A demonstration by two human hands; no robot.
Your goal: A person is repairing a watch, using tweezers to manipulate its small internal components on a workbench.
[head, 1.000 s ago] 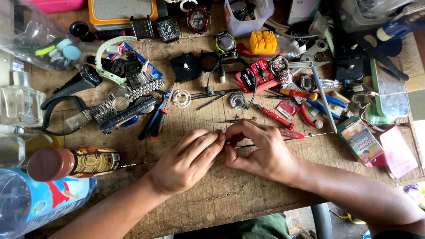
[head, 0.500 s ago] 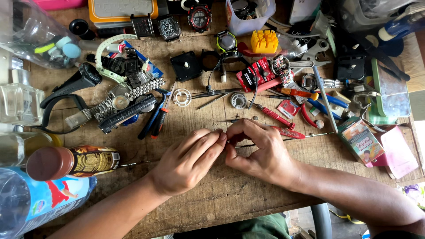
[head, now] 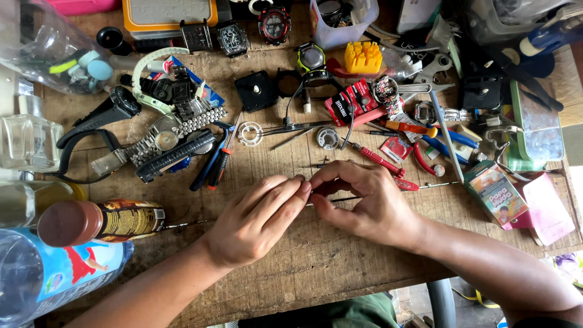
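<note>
Left hand [head: 255,222]: palm down on the worn wooden surface [head: 316,261], fingers bunched, fingertips [head: 302,188] meeting those of the other hand.
Right hand [head: 370,203]: curled, thumb and forefinger pinched toward the left fingertips.
Grip: both closed on a thin dark metal pin [head: 346,198], held level between the fingertips; whatever tiny part sits at the meeting point too small to tell.
Thin dark metal pin: just above the surface, centre of view, one end hidden under the left fingertips, shaft running under the right palm.
Near the left hand: blue-handled pliers [head: 212,161] lying just beyond the knuckles; brown plastic bottle with a dark label [head: 100,222] lying on its side, well to the left.
Near the right hand: red-handled screwdriver [head: 376,159] just beyond the fingers; small green printed carton [head: 495,194] to the right.
Farther back: silver metal-link watch band [head: 176,130], yellow toothed plastic block [head: 363,58], red-and-black round wristwatch [head: 274,24].
</note>
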